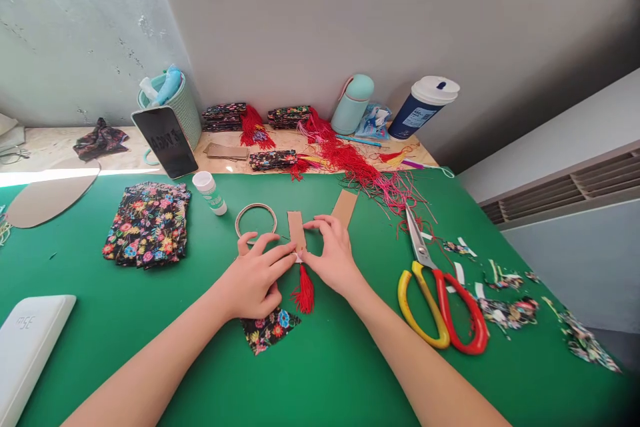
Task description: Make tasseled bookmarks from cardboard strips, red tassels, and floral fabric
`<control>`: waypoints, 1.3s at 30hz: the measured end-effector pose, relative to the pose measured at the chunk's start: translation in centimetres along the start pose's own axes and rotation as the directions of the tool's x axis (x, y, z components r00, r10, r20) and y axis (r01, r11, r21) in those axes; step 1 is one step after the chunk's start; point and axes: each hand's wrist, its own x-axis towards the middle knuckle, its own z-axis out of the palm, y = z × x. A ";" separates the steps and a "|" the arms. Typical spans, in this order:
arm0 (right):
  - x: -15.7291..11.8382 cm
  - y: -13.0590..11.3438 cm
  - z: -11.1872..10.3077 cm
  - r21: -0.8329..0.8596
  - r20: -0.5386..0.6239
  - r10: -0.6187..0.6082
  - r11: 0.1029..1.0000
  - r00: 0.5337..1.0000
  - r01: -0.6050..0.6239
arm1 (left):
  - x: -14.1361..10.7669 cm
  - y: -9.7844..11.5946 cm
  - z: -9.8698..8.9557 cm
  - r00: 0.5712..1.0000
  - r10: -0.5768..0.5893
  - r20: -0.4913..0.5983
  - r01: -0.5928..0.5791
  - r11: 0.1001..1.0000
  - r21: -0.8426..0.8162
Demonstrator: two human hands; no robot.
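A small cardboard strip (296, 228) lies on the green mat, with a red tassel (303, 290) hanging from its lower end. A small white piece (299, 257) shows where the two meet. My left hand (255, 275) has its fingers stretched out, the fingertips pressing at the strip's lower left. From the right side, my right hand (334, 255) holds the strip's edge between bent fingers and thumb. Beneath my left hand, a black floral fabric piece (273, 331) is partly hidden. Just beyond that hand lies a roll of tape (256, 207), seen as a ring.
Large scissors (435, 287) with red and yellow handles lie at right beside fabric scraps (507, 312). A glue stick (210, 193) stands near stacked floral fabric (147, 223). Another cardboard strip (345, 205) lies behind my right hand. A phone (167, 141) and red tassels (345, 153) are farther back.
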 end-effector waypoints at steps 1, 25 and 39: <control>0.0 0.1 0.0 -0.001 0.005 0.000 1.000 1.000 0.000 | 0.0 0.0 0.0 1.000 -0.002 -0.001 0.002 1.000 -0.001; 0.5 0.8 -0.2 0.031 0.049 -0.026 0.999 0.998 0.025 | 0.2 0.5 0.2 1.000 -0.026 0.015 0.026 0.999 0.028; 0.5 0.8 -1.5 0.073 0.183 -0.058 0.996 0.981 0.045 | 0.1 0.5 0.1 1.000 -0.008 0.024 0.006 0.996 0.088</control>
